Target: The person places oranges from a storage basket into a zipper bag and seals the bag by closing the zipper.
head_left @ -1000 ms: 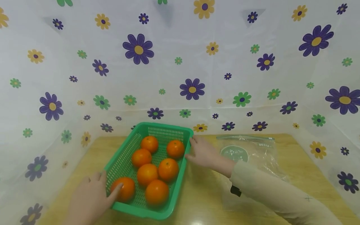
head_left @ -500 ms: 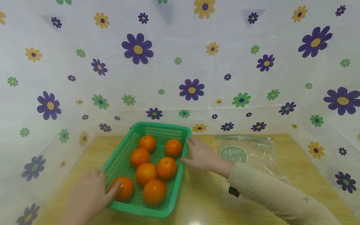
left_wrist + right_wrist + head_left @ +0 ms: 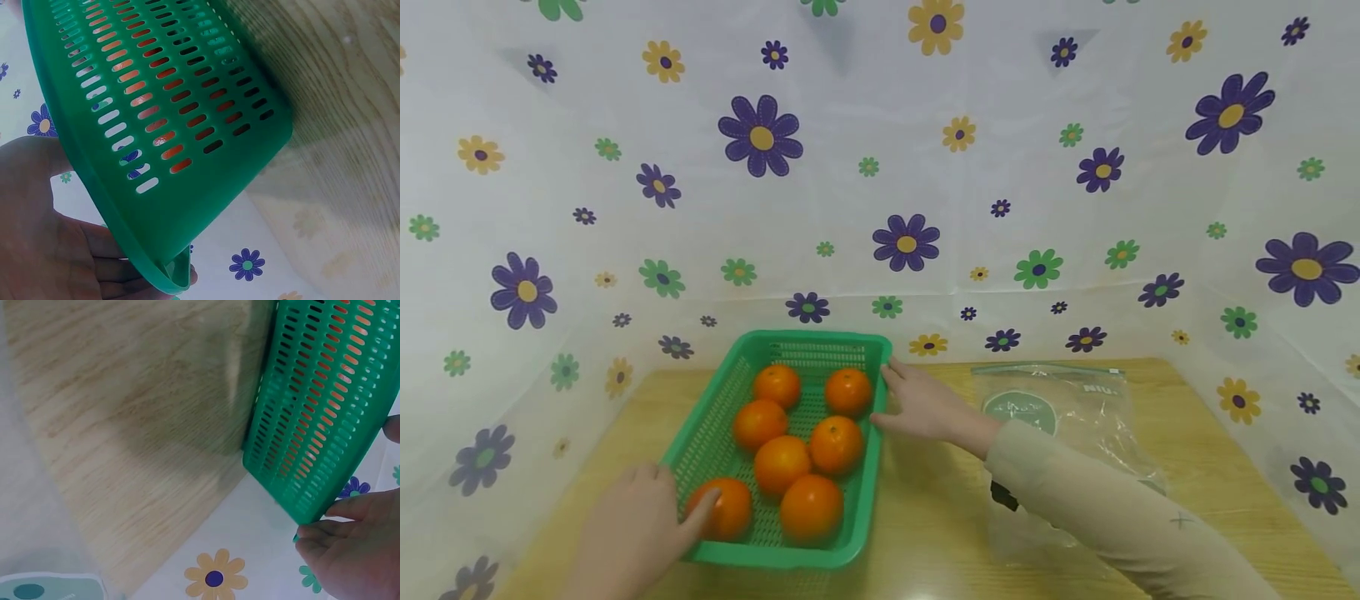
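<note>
A green perforated plastic basket (image 3: 767, 556) stands on the wooden table with several oranges (image 3: 782, 467) inside. My left hand (image 3: 628, 529) grips the near left corner, its thumb over the rim beside the nearest orange. In the left wrist view, the fingers of the left hand (image 3: 50, 244) curl about the rim below the slotted wall. My right hand (image 3: 925, 406) holds the far part of the right rim. Seen from the right wrist, the fingers of the right hand (image 3: 356, 544) meet the rim at the corner, and its thumb lies farther along the rim.
A clear zip bag (image 3: 1097, 429) with a green top strip and an oval label lies flat on the right side of the table (image 3: 925, 517), partly behind the right sleeve (image 3: 1075, 483). A white flowered sheet (image 3: 850, 200) encloses the back and sides.
The basket has shifted left and turned slightly, so its sides run straighter from front to back. My right hand has moved left with it; both hands have stayed on the rim.
</note>
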A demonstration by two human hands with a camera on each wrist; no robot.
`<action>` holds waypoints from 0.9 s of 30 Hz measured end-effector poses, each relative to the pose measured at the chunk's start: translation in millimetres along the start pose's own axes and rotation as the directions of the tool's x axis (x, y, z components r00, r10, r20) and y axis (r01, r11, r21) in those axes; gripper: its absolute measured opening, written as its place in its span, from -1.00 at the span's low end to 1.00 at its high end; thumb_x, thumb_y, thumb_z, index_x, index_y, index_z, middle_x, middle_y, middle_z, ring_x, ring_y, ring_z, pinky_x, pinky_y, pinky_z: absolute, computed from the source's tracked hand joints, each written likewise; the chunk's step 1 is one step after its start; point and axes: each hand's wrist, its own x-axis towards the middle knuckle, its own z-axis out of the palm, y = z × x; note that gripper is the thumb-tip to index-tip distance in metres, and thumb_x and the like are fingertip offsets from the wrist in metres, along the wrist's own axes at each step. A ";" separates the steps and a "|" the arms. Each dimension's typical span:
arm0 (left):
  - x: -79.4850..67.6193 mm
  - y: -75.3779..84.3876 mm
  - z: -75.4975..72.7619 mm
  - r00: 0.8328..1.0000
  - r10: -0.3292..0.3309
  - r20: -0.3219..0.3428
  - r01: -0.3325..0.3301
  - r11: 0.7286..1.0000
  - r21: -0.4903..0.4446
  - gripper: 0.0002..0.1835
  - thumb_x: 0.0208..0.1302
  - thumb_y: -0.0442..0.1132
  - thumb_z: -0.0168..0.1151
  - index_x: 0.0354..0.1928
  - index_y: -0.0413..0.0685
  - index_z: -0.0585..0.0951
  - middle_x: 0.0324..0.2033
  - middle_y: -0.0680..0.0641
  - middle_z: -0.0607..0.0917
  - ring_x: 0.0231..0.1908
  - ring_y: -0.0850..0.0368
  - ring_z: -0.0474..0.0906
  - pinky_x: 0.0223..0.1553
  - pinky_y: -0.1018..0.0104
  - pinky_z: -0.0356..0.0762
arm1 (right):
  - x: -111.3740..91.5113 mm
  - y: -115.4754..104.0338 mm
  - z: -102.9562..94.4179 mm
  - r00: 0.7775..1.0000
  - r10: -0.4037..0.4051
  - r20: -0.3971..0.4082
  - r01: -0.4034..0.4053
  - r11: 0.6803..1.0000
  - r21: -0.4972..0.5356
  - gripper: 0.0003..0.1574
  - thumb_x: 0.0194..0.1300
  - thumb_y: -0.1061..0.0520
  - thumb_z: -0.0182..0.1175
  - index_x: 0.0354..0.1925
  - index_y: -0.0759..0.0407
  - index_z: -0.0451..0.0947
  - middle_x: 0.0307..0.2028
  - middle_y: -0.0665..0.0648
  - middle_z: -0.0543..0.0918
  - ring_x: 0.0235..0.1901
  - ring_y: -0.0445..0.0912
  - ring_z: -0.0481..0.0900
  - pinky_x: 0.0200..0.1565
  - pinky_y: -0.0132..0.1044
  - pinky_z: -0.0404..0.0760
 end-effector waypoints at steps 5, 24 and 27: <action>-1.1 1.4 -1.0 1.000 -0.012 0.019 0.012 1.000 0.000 -0.38 0.41 0.25 0.28 -0.51 -0.19 0.49 -0.44 -0.18 0.54 -0.41 -0.04 0.43 -0.33 -0.03 0.64 | 7.7 0.7 0.8 1.000 -0.018 0.006 0.018 1.000 -0.012 0.11 0.47 -0.26 0.16 0.62 0.41 0.09 0.65 0.42 0.09 0.62 0.29 0.18 0.63 0.08 0.23; 0.4 -4.2 -3.4 0.997 -0.043 0.057 0.044 0.999 -0.021 -0.31 0.48 0.29 0.17 -0.46 -0.29 0.53 -0.39 -0.28 0.58 -0.38 -0.08 0.45 -0.27 -0.13 0.66 | 22.6 -0.1 3.8 0.999 -0.007 0.038 0.010 0.997 -0.076 0.09 0.49 -0.29 0.09 0.63 0.38 0.08 0.66 0.39 0.07 0.65 0.25 0.14 0.65 0.02 0.19; 0.5 -4.9 -3.3 0.997 -0.051 0.051 0.052 0.999 -0.016 -0.28 0.49 0.31 0.15 -0.43 -0.32 0.54 -0.39 -0.29 0.57 -0.39 -0.08 0.44 -0.31 -0.09 0.64 | 23.2 -0.5 4.4 0.999 -0.003 0.039 0.006 0.997 -0.078 0.09 0.49 -0.30 0.08 0.64 0.36 0.08 0.66 0.38 0.07 0.65 0.24 0.15 0.65 0.02 0.20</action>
